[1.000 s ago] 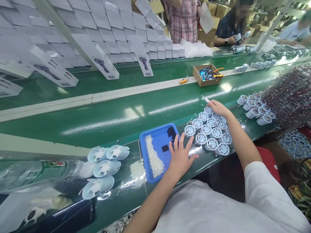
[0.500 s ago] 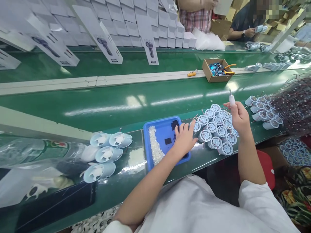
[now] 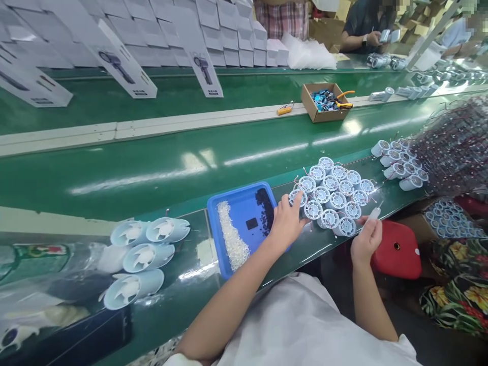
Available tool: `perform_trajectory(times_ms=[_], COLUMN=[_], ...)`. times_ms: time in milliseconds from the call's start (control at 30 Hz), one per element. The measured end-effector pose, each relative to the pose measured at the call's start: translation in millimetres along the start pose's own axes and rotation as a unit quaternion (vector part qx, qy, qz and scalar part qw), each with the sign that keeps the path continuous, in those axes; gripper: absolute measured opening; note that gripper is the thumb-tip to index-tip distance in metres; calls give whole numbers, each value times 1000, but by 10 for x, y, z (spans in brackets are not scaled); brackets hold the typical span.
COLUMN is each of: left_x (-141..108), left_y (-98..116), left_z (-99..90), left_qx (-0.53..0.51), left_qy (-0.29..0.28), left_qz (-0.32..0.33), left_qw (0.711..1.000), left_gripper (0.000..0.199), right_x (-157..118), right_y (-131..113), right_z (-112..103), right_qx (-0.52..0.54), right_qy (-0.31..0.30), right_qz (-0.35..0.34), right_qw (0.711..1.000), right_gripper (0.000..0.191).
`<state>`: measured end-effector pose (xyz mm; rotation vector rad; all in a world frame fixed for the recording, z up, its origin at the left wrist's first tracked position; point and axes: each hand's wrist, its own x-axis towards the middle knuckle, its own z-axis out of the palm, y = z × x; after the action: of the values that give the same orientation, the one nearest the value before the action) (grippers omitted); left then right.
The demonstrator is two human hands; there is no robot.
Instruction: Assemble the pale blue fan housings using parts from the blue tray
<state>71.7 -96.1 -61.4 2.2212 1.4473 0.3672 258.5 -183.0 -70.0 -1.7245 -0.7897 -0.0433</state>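
Observation:
My left hand [image 3: 286,221] is at the right edge of a blue tray [image 3: 214,239], fingers apart and curved. Its index finger reaches over the leftmost of several light blue cylindrical housings [image 3: 337,200] with slotted round tops and thin wires, seemingly touching it. The tray holds a strip of small white pieces [image 3: 233,239], a pile of small black pieces [image 3: 265,208] and a black square [image 3: 251,223]. To the right of the housings, my right hand [image 3: 366,241] is closed on a small white tool with a thin pointed tip [image 3: 374,213]; its exact kind is unclear.
Light blue shells [image 3: 150,256] lie on the left. A cardboard box [image 3: 324,109] of small blue parts and orange-handled pliers stands beyond, near an orange item [image 3: 284,109]. More housings [image 3: 400,162] and a red stool [image 3: 396,249] are at right. A co-worker [image 3: 366,30] handles parts.
My right hand has come down and towards me with the white tool, whose tip now tilts to the right. My left hand stays beside the leftmost housings. The view has shifted to the right.

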Motion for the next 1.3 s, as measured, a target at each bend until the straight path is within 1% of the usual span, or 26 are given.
perform_trajectory(times_ms=[67,133,233,367,500,567,700,800,900,1000,1067,1133,1200,1233,1300], left_x=[-7,-15,-29,-57,-64,-58,-67,-108,-180,-267,-316,-348,-358,-357,-345], left_y=[0,0,12,82,205,263,323,305,233,134,82,60,71,88,135], left_z=[39,73,105,113,138,161,197,189,134,57,25,23,53,78,138], left_qx=[7,11,20,73,111,127,145,147,146,143,141,139,140,141,146], left_qy=[13,25,33,65,56,53,49,49,60,77,86,90,88,86,89], left_qz=[3,11,19,45,65,70,92,91,86,75,67,66,80,92,123], left_qw=[1000,1000,999,994,990,988,984,984,984,984,984,984,983,982,978], left_gripper=[77,77,77,84,91,89,77,75,71,68,69,68,67,67,67], right_x=[-125,-178,-179,-171,-196,-209,-218,-202,-148,1,192,462,773,926,1186], right_y=[70,116,158,188,200,198,175,151,122,85,63,53,55,58,67], right_z=[43,91,147,170,151,130,82,63,70,96,138,219,345,419,568], right_qx=[-20,-43,-62,-85,-78,-69,-51,-34,-15,-10,-27,-60,-97,-110,-144], right_qy=[10,10,0,-2,7,12,22,18,5,-6,-33,-76,-103,-120,-152], right_qz=[6,2,-7,-14,-20,-22,-29,-30,-24,-21,-37,-72,-109,-113,-83], right_qw=[1000,999,998,996,997,997,998,999,1000,1000,998,993,984,980,974], right_gripper=[43,43,44,45,44,44,45,45,46,46,45,43,39,37,33])
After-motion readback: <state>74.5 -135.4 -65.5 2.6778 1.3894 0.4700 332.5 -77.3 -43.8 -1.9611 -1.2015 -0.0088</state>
